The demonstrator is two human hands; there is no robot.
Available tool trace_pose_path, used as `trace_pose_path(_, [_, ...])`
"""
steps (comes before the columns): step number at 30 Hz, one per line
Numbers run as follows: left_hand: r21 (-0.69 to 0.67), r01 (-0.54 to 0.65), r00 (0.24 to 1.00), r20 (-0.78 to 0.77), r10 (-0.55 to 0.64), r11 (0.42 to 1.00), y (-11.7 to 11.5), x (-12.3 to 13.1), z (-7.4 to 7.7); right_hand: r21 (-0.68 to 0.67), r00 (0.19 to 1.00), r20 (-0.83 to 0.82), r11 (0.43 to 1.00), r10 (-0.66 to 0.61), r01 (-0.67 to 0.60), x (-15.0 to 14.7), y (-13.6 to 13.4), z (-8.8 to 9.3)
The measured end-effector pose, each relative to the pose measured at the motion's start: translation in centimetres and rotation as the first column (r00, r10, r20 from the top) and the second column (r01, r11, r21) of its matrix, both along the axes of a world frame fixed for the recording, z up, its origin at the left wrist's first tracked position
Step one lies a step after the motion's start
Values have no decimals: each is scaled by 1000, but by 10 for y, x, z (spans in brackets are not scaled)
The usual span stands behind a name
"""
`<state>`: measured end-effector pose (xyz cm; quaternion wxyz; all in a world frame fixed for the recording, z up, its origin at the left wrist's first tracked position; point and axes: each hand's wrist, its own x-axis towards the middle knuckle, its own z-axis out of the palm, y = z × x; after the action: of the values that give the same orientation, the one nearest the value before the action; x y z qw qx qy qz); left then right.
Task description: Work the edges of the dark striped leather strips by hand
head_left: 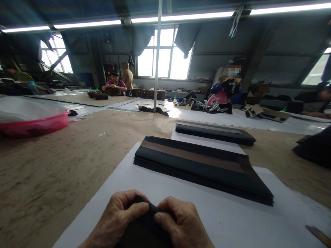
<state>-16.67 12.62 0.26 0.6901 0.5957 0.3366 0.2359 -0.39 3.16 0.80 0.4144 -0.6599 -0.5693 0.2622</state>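
Note:
At the near edge of the table, my left hand (121, 215) and my right hand (181, 218) pinch a piece of dark fabric (144, 230) between thumbs and fingers. The two hands are close together along its upper edge, which looks folded or bent there. Its lower part runs out of the picture. Just beyond lies a stack of dark panels (201, 163), the top one with a brown strip along it; neither hand touches it. White paper (113, 182) lies beneath the stack and my hands.
A second dark stack (212, 132) lies farther back. A pink basin (38, 124) with pale plastic is at left, a dark pile (315, 146) at right. A thin pole (157, 62) rises from the table. A blade-like tool (318, 236) lies lower right. Several people work across the room.

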Motion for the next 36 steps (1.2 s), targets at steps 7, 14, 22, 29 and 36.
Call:
trace_pose_path(7, [30,-20,1000,-16,20,999,-2,1,2,-9,1000,-26,1000,2,-2,-1,1,0])
trace_pose_path(14, [30,-23,999,-30,24,999,-2,1,0,-50,998,-66,999,-1,-2,-1,1,1])
trace_pose_path(22, [34,-19,1000,-24,19,999,-4,1,2,-2,992,-123,1000,23,-23,-4,4,1])
trace_pose_path(29, [48,-29,1000,-10,29,998,-3,1,4,35,998,-66,999,15,-12,-6,6,-4])
trace_pose_path(36, [-30,-135,990,45,136,990,0,0,2,44,997,-67,999,30,-27,-5,6,-4])
